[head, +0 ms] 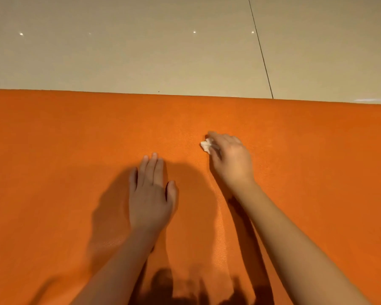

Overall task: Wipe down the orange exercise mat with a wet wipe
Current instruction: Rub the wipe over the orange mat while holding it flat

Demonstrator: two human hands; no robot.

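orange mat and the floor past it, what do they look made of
Orange mat: looks like soft vinyl or faux leather, matte with a fine pebbled grain that catches light near the right forearm; foam inside is only a guess.
Floor: probably glazed or polished tile, beige, glossy enough to mirror small lights, with a dark grout line.

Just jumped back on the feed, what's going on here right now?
A person is cleaning an orange exercise mat laid on a tiled floor. The right hand holds a crumpled white wet wipe in its grip and presses it onto the mat, a little short of the far edge. The left hand lies flat on the mat, fingers straight, nearer the person.
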